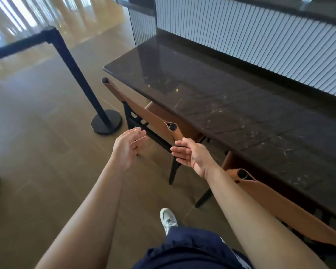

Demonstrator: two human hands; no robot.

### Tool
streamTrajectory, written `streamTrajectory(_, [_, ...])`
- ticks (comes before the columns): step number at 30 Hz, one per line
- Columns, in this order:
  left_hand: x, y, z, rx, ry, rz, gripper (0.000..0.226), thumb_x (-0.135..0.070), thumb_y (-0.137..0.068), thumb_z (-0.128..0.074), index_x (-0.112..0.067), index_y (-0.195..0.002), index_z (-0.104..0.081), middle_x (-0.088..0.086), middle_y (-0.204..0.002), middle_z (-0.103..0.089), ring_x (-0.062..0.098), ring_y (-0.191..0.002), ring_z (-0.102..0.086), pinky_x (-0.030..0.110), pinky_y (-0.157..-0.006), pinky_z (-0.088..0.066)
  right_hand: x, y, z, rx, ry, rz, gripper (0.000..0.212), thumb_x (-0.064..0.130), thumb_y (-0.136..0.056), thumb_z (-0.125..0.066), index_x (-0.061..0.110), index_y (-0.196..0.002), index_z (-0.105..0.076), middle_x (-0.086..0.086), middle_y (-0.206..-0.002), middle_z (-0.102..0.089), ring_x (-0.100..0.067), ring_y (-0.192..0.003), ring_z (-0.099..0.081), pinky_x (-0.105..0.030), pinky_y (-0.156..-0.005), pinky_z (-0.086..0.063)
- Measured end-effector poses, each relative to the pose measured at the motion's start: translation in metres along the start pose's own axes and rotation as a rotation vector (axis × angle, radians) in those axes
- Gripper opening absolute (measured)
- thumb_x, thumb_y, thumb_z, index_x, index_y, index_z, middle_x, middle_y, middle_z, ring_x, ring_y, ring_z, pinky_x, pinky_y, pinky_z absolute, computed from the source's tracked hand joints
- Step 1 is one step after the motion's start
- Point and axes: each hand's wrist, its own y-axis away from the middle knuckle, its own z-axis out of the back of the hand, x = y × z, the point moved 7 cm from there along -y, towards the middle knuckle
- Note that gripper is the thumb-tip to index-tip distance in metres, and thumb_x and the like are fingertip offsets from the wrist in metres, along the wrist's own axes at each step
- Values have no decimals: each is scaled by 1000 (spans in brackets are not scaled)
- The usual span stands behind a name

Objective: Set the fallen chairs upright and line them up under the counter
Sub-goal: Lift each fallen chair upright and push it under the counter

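Note:
A tan leather chair [144, 111] with a black frame stands upright, its seat tucked under the dark stone counter [231, 105]. A second tan chair [291, 208] stands upright to its right, also under the counter. My left hand [129, 146] hovers open just left of the first chair's rear frame, fingers straight and holding nothing. My right hand [191, 155] is open too, palm facing left, close to the near end of that chair's backrest without gripping it.
A black stanchion post [76, 74] with a round base [106, 122] and belt stands on the tiled floor left of the chairs. A ribbed white wall panel [260, 35] rises behind the counter. My foot [168, 220] is below the hands.

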Motion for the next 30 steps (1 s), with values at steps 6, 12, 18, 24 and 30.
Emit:
streamTrajectory(6, [-35, -66, 8, -56, -15, 10, 39, -20, -96, -55, -2, -129, -55, 14, -122, -65, 29, -113, -63, 46, -102, -47, 24, -62, -44, 32, -30, -76, 31, 37, -100, -50, 14, -116, -63, -8, -103, -76, -22, -97, -72, -35, -82, -56])
streamTrajectory(12, [-42, -117, 10, -71, -18, 70, 38, -22, -96, -56, -5, -130, -54, 12, -122, -65, 25, -111, -64, 43, -100, -49, 23, -90, -67, -8, -123, -206, 32, 34, -99, -53, 11, -121, -57, -14, -110, -72, -28, -103, -70, -37, -83, -57])
streamTrajectory(18, [-46, -174, 18, -104, -31, 150, 40, -26, -96, -58, -6, -130, -53, 9, -117, -67, 22, -105, -65, 35, -88, -55, 22, -121, -92, -123, -426, -308, 35, 33, -100, -50, 8, -125, -46, -16, -102, -72, -26, -87, -71, -35, -72, -57])
streamTrajectory(24, [-60, -244, 27, -3, -88, 270, 37, -25, -97, -57, -8, -128, -49, 12, -125, -56, 26, -101, -61, 34, -75, -54, 13, -161, -114, -352, -647, -286, 17, 30, -97, -58, 15, -98, -51, -17, -108, -68, -29, -93, -70, -35, -64, -56])
streamTrajectory(30, [-78, -298, 37, 89, -158, 368, 46, -24, -93, -61, -6, -134, -49, 17, -128, -59, 30, -100, -64, 37, -71, -57, 8, -176, -111, -634, -908, -194, 20, 26, -96, -59, 9, -104, -54, -21, -112, -62, -32, -96, -65, -42, -68, -54])
